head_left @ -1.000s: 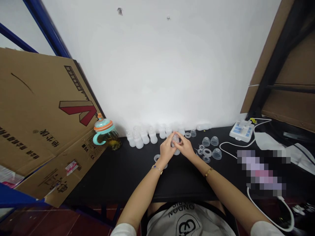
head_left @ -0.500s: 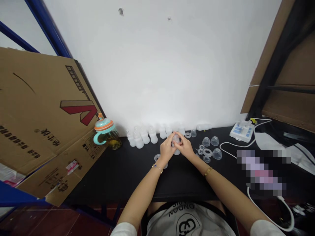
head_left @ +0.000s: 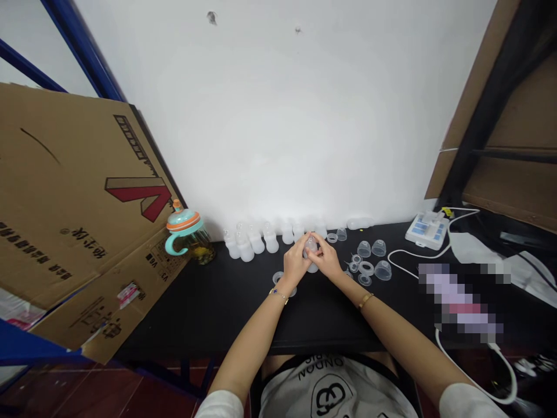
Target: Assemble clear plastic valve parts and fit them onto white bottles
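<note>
Both hands close round the top of one small white baby bottle (head_left: 312, 267), which stands upright on the black table (head_left: 226, 313). My left hand (head_left: 296, 259) grips it from the left and my right hand (head_left: 327, 259) from the right, fingertips meeting over its clear domed cap. Fingers hide much of the bottle. Partly behind my left wrist lies a translucent ring (head_left: 277, 277). Right of my right hand are loose clear caps (head_left: 383, 270), collar rings (head_left: 366, 268) and a small flat disc-like part (head_left: 364, 280).
Several capped bottles (head_left: 246, 249) stand at the left back, and more bottles (head_left: 288, 233) by the wall. A lidded drinking jug (head_left: 185, 238) and a cardboard box (head_left: 78, 220) are at left. Right are a power strip (head_left: 429, 229), cables and a blurred-out object (head_left: 461, 302).
The view shifts very slightly. Both hands stay on the bottle in almost the same place, with only a tiny movement of the fingers.
</note>
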Motion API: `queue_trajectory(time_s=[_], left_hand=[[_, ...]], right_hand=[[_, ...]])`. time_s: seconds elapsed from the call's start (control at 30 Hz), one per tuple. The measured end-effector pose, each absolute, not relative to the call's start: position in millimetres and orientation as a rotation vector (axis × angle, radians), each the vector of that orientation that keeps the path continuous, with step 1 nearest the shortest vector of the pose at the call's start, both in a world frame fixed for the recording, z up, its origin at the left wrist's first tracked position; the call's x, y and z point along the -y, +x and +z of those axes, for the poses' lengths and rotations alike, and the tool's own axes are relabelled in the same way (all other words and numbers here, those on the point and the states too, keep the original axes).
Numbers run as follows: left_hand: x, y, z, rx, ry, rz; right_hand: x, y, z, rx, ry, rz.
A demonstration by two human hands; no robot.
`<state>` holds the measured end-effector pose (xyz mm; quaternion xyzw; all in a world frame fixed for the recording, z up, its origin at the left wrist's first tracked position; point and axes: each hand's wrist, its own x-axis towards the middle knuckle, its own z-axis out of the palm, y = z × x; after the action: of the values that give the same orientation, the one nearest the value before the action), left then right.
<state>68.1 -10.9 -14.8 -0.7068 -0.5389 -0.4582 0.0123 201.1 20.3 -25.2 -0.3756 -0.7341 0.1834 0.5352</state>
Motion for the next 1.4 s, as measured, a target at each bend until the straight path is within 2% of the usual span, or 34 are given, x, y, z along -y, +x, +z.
queue_trajectory(time_s=[1.4], left_hand=[[10.4, 69.0, -14.1, 1.643, -2.204, -1.435]], right_hand=[[-18.7, 198.7, -21.1, 1.664, -0.882, 0.513]])
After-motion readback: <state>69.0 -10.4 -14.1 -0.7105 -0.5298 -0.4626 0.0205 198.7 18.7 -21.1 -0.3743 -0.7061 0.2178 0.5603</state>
